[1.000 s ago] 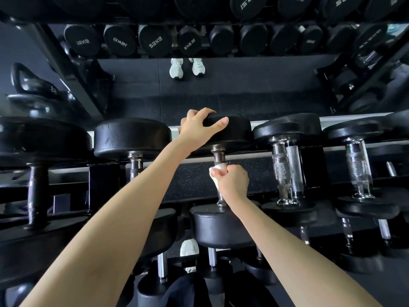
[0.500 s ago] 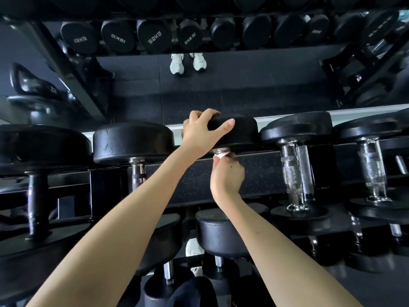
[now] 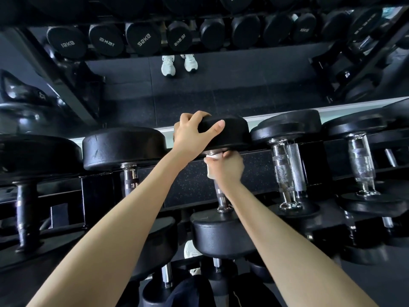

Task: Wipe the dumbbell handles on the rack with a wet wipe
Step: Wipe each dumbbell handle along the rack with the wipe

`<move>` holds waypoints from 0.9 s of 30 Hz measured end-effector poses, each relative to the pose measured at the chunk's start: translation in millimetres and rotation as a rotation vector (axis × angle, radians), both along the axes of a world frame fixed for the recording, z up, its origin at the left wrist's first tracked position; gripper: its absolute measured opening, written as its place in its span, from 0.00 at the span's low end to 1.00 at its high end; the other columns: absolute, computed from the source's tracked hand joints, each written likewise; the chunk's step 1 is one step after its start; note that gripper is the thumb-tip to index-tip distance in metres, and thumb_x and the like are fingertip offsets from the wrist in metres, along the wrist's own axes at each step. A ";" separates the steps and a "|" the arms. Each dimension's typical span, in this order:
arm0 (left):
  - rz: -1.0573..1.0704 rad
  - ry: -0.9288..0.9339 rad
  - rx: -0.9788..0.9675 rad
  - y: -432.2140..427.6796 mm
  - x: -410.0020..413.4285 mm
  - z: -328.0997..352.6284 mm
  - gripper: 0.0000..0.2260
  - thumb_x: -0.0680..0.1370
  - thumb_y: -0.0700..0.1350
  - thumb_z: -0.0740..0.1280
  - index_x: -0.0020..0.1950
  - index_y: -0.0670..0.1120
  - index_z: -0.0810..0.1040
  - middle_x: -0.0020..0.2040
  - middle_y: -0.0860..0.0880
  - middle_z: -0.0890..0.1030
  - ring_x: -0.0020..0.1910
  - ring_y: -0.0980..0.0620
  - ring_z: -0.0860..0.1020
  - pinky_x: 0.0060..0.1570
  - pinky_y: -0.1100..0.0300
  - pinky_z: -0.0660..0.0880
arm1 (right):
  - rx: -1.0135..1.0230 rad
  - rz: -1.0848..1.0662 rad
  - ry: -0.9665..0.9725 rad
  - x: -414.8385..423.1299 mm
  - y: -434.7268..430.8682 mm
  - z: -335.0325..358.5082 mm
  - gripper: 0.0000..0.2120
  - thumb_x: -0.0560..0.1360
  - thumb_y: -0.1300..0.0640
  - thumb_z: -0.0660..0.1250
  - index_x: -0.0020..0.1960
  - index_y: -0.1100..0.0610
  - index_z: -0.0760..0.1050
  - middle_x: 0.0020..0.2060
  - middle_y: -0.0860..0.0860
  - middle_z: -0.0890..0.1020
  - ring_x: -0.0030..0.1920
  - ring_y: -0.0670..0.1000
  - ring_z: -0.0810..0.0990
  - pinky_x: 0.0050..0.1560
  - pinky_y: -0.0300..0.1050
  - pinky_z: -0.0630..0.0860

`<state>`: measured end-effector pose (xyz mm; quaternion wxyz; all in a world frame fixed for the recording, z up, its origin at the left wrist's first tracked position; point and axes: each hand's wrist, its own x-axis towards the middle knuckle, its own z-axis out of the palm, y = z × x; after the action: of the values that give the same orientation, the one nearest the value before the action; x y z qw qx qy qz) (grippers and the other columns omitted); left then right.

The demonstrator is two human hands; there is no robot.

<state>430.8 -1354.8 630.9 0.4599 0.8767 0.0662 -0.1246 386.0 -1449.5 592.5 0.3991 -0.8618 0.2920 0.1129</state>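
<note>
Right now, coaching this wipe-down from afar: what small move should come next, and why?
Probably slide the right hand and its wet wipe down the handle toward the near head: the wipe sits at the handle's top end, bare chrome shows below it, and the left hand grips the far head.

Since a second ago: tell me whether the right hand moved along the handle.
Yes. The right hand, with the wet wipe, slid up the handle, away from the near dumbbell head, to under the far head.
</note>
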 end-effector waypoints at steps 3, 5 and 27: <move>-0.011 0.016 -0.007 0.5 -1.0 2.0 0.20 0.75 0.63 0.63 0.63 0.55 0.72 0.63 0.50 0.67 0.66 0.47 0.61 0.68 0.49 0.62 | -0.065 -0.054 -0.069 -8.2 15.7 4.3 0.08 0.75 0.59 0.66 0.48 0.65 0.77 0.48 0.58 0.82 0.51 0.57 0.80 0.42 0.34 0.66; -0.007 0.023 -0.012 0.8 -1.6 3.0 0.19 0.75 0.63 0.63 0.62 0.55 0.72 0.63 0.50 0.66 0.67 0.47 0.61 0.68 0.51 0.62 | -0.070 -0.009 -0.045 -11.2 11.1 5.1 0.12 0.74 0.57 0.68 0.50 0.66 0.76 0.50 0.58 0.82 0.52 0.56 0.80 0.44 0.36 0.67; -0.028 0.055 -0.067 4.5 -2.5 8.7 0.19 0.74 0.64 0.63 0.61 0.56 0.72 0.59 0.52 0.66 0.66 0.47 0.63 0.67 0.48 0.64 | 0.262 0.317 0.200 -42.3 -31.8 30.5 0.21 0.74 0.44 0.66 0.58 0.60 0.71 0.48 0.51 0.76 0.46 0.49 0.76 0.45 0.42 0.72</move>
<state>428.3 -1350.3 639.6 0.4851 0.8580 0.0625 -0.1571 343.6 -1481.3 622.9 0.4541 -0.8221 0.1739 0.2961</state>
